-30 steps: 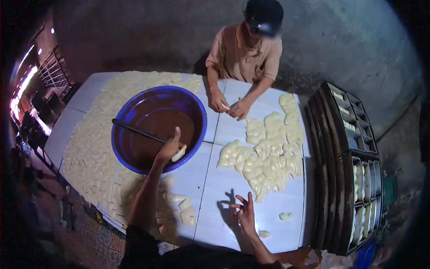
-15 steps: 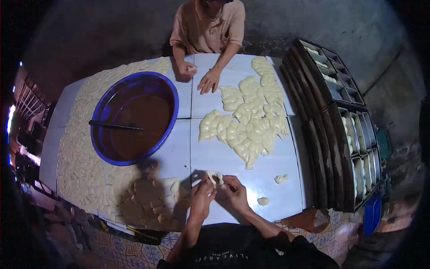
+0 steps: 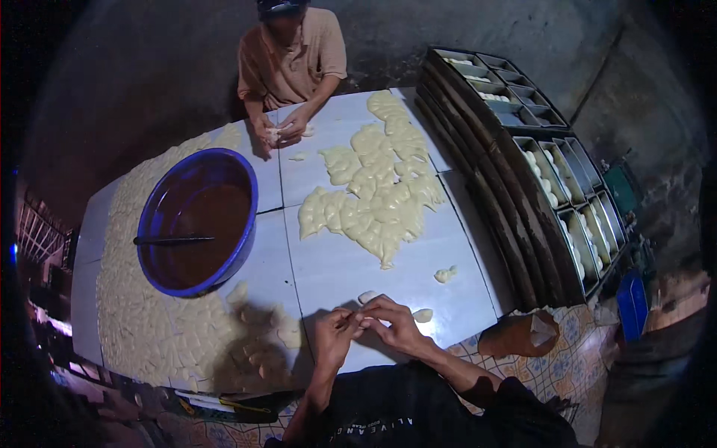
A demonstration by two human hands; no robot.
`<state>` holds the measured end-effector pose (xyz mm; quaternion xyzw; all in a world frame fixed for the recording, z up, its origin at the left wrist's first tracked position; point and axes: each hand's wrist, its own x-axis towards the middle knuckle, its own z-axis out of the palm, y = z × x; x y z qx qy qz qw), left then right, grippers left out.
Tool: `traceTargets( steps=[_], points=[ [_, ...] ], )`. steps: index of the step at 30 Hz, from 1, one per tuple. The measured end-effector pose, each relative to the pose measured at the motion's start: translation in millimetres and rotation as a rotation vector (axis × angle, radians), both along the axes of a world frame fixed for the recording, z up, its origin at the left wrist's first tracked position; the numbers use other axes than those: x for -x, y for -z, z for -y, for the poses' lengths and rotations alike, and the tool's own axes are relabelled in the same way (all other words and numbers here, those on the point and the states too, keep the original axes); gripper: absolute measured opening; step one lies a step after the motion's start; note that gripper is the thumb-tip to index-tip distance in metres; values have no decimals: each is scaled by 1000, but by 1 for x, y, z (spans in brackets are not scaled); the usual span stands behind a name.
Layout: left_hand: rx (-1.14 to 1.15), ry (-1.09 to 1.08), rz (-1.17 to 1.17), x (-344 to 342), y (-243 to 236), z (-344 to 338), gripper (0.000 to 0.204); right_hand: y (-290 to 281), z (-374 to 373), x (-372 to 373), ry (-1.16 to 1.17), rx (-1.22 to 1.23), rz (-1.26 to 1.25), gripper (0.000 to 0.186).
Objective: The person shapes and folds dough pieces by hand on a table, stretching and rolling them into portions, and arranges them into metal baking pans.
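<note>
Close to the table's near edge, my left hand (image 3: 335, 337) and my right hand (image 3: 394, 326) meet at the fingertips, both with fingers closed. Whatever lies between those fingertips is too small and hidden to make out. Just beyond them a small white dough piece (image 3: 367, 297) rests on the table, partly covered by my right hand. To the right of that hand is another small dough piece (image 3: 423, 315), and farther off a lumpy dough scrap (image 3: 446, 274). A broad patch of pale, flattened dough pieces (image 3: 381, 201) spreads across the table's middle.
A blue tub (image 3: 255, 196) of brown filling with a dark stick (image 3: 175, 240) stands left, among many dough pieces (image 3: 160, 328). Stacked dark trays (image 3: 515, 216) holding metal tins with white dough line the right. Across the table (image 3: 328, 276), a co-worker (image 3: 291, 63) handles dough.
The view has turned, shifting the scene leftward. The opened dough piece no longer shows between my fingers; a white piece lies beyond them. The co-worker's hands have come together.
</note>
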<state>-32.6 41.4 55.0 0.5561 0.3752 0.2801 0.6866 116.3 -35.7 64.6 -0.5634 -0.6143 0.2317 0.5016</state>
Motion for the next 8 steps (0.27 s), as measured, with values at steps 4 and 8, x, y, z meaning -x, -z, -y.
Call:
traceTargets(
  steps=[4,8],
  points=[
    [100,-17,-22,-5,15,17,21,24,21,-11,-21,463,-338,32],
    [-51,186,164,-9,17,26,45,38,25,-23,18,465,-357,49]
  ],
)
